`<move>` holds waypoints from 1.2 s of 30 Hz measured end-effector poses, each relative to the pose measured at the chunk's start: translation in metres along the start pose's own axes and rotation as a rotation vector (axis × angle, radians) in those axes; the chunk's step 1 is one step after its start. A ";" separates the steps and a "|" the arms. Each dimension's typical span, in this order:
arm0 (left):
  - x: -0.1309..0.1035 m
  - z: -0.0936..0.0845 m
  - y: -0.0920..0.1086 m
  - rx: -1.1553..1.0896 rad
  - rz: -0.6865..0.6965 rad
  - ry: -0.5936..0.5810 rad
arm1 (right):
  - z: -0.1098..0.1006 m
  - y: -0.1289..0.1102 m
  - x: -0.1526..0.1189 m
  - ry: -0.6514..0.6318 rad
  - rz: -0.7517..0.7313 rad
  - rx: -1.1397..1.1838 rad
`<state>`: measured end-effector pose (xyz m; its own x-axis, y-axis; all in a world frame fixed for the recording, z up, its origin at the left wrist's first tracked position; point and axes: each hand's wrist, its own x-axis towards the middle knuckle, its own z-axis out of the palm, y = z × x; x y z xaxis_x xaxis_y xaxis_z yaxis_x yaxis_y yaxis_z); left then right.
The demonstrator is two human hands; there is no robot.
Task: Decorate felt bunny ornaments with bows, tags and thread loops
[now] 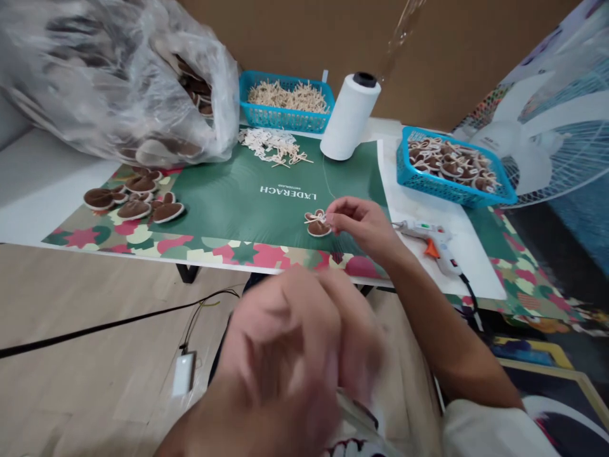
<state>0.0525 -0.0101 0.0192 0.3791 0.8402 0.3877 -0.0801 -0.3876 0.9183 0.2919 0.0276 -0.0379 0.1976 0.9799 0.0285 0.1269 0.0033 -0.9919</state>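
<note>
Over the front of the table my right hand [359,225] is closed in a pinch at the right edge of a small brown bunny-head felt piece [318,227]. The piece has a pale rim and a cream string bow [314,219]. A thin white thread runs down from the tilted spool [351,114] toward that hand. Large and blurred, my left hand [295,336] is raised close to the camera with its fingers curled. A pale, dark-edged object [356,412] shows below its fingers; its kind is unclear, and the inside of the hand is hidden.
Brown pieces [133,206] lie left, beside a full plastic bag [143,82]. Cream bows fill a blue basket [285,119]; white tags [266,143] lie before it. Right are a bow-trimmed-piece basket [451,184], glue gun [435,241] and fan [528,127].
</note>
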 end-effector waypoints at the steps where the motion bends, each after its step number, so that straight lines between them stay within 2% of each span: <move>1: 0.008 0.008 -0.017 -0.043 0.002 -0.010 | -0.001 0.002 -0.008 0.046 0.003 -0.005; 2: 0.016 0.015 -0.035 -0.087 0.002 -0.010 | -0.002 0.004 -0.015 0.089 0.008 -0.007; 4: 0.028 0.024 -0.067 -0.041 -0.132 0.040 | -0.004 0.007 -0.025 0.154 0.028 0.009; 7: 0.035 0.031 -0.094 -0.033 -0.286 -0.039 | -0.002 0.008 -0.036 0.151 0.063 0.079; 12: 0.030 0.043 -0.097 -0.118 -0.341 -0.102 | 0.007 0.009 -0.048 0.049 0.093 0.149; 15: 0.033 0.046 -0.099 -0.078 -0.344 -0.116 | 0.005 0.011 -0.050 0.037 0.096 0.065; 20: 0.047 0.046 -0.102 0.178 -0.197 -0.190 | -0.007 0.011 -0.041 0.040 -0.077 -0.301; 22: 0.053 0.046 -0.103 0.333 -0.074 -0.137 | -0.011 0.012 -0.033 0.074 -0.127 -0.389; 24: 0.059 0.048 -0.106 0.488 0.052 -0.033 | -0.012 0.016 -0.025 0.130 -0.098 -0.385; 26: 0.063 0.049 -0.111 0.584 0.118 0.012 | -0.011 0.020 -0.019 0.170 -0.040 -0.351; 31: 0.066 0.052 -0.119 0.545 0.100 -0.063 | -0.009 0.023 -0.014 0.154 0.000 -0.363; 36: 0.066 0.053 -0.120 0.524 0.096 -0.082 | -0.008 0.022 -0.014 0.155 -0.009 -0.404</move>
<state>0.1358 0.0718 -0.0694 0.4651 0.7675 0.4412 0.3445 -0.6160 0.7084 0.2998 0.0127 -0.0590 0.3350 0.9383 0.0855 0.4934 -0.0975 -0.8643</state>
